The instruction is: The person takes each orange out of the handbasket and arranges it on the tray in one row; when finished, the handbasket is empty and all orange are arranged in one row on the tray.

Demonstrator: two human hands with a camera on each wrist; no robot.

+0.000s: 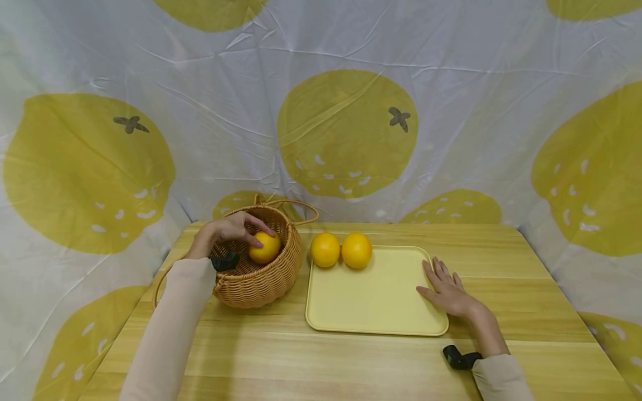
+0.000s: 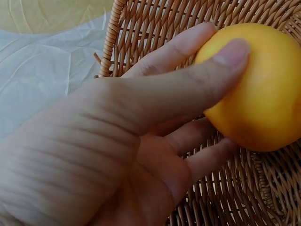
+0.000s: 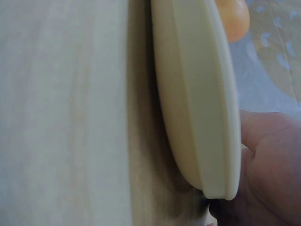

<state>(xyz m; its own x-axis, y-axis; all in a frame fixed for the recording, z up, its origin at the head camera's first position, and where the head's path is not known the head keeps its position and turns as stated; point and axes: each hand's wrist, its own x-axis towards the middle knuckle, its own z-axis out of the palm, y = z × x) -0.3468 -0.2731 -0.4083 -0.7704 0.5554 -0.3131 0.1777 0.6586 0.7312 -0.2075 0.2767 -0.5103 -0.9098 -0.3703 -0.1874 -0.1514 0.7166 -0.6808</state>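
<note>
In the head view, my left hand reaches into a round wicker basket and holds an orange. Up close in the left wrist view, the thumb lies across that orange and the fingers curl beneath it, with woven wicker behind. Two more oranges sit side by side at the far left corner of a pale yellow tray, one orange by the corner and another orange just right of it. At the tray's right edge rests my right hand, its fingers spread and extended.
Under everything is a light wooden table. The basket's handle loops out toward the back. Behind the table hangs a pale cloth printed with large yellow fruit.
</note>
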